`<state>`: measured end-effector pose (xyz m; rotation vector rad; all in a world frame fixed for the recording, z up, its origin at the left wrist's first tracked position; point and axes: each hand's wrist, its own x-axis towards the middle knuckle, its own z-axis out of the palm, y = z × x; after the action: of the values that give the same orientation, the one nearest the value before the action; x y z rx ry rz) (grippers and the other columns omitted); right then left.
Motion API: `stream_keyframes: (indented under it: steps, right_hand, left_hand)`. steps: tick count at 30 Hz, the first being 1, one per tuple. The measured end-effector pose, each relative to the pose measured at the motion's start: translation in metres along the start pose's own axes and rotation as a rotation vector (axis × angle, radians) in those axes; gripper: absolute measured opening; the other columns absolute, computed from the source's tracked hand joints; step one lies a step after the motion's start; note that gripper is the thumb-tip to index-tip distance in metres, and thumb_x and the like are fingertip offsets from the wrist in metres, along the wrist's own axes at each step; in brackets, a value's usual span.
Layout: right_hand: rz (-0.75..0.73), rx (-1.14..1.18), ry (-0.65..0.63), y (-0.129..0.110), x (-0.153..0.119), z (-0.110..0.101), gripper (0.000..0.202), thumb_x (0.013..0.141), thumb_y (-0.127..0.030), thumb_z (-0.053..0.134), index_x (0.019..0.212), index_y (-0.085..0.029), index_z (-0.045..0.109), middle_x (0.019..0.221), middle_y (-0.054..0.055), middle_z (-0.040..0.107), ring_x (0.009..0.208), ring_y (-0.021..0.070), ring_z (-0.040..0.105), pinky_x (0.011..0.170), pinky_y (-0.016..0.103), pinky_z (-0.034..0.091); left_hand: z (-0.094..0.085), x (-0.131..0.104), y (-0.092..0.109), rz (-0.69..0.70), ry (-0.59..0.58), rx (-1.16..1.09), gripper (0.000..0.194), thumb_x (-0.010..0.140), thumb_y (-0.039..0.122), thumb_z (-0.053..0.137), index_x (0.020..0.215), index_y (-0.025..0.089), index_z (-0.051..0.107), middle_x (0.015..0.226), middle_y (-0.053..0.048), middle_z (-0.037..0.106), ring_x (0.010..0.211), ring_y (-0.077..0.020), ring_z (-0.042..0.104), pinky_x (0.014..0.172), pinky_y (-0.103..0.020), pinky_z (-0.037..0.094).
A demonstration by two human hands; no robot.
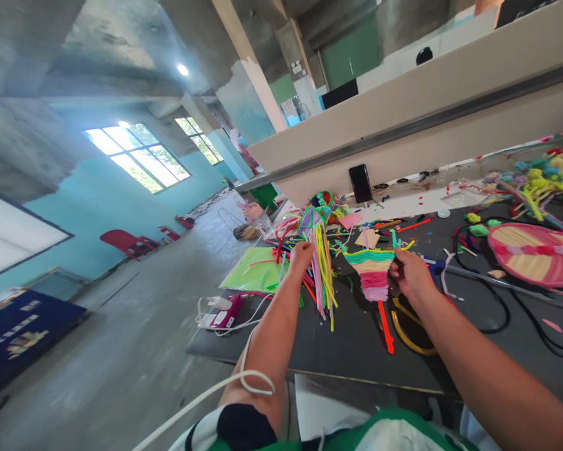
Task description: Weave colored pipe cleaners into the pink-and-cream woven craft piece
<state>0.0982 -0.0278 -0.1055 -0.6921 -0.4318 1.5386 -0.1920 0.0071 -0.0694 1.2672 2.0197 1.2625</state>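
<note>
My right hand (409,273) grips the right edge of a fan-shaped pipe-cleaner piece (369,270), banded in green, cream and pink. A flat red-orange stick (386,328) points down from its narrow end. My left hand (302,258) is closed, fingertips together, beside a bundle of long yellow and lilac pipe cleaners (325,269); whatever lies between those fingers is too small to make out. Behind the bundle stands a colourful pipe-cleaner shape (312,220). Loose pipe cleaners in many colours lie around it.
A pink and cream oval pipe-cleaner piece (535,254) lies on the right, near black cables. A phone (360,183) leans against the partition (403,119). On the left are a green sheet (250,270) and a magenta-and-white power strip (227,313). A white cable crosses my left forearm.
</note>
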Motion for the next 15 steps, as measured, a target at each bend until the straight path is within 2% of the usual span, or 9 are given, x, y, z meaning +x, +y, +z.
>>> stream_keyframes:
  steps: [4,6,10,15]
  right_hand:
    - [0.000,-0.004,0.005,0.000,-0.001,0.000,0.027,0.060,-0.027,0.075,0.060,-0.018,0.049,0.044,-0.008,0.041,0.037,0.0052,0.039,0.031,0.016,0.026]
    - [0.004,-0.001,-0.006,0.000,-0.003,0.001,0.028,0.059,-0.027,0.076,0.060,-0.018,0.049,0.045,-0.008,0.041,0.037,0.0050,0.039,0.031,0.016,0.026]
    - [0.012,0.003,-0.008,-0.001,-0.006,0.004,0.029,0.058,-0.029,0.076,0.060,-0.018,0.049,0.045,-0.008,0.041,0.038,0.0047,0.039,0.031,0.016,0.025]
    - [0.012,-0.032,-0.007,0.001,-0.006,0.006,0.029,0.058,-0.030,0.076,0.060,-0.017,0.050,0.043,-0.008,0.040,0.037,0.0048,0.039,0.031,0.016,0.024]
  left_hand:
    - [0.015,0.000,-0.005,0.062,0.023,0.211,0.047,0.056,0.025,0.074,0.100,0.015,0.060,0.088,-0.007,0.064,0.085,-0.0218,0.060,0.070,-0.029,0.044]
    - [0.014,-0.001,-0.010,0.074,0.025,0.272,0.048,0.054,0.018,0.073,0.100,0.015,0.061,0.090,-0.007,0.065,0.088,-0.0226,0.060,0.073,-0.029,0.043]
    - [0.003,-0.004,-0.019,0.059,0.009,0.286,0.031,0.056,0.012,0.063,0.087,0.016,0.064,0.077,-0.003,0.065,0.079,-0.0196,0.061,0.068,-0.028,0.043]
    - [-0.009,-0.006,-0.024,0.023,-0.049,0.153,0.016,0.058,0.015,0.059,0.073,0.015,0.063,0.057,0.001,0.058,0.057,-0.0144,0.057,0.055,-0.024,0.042]
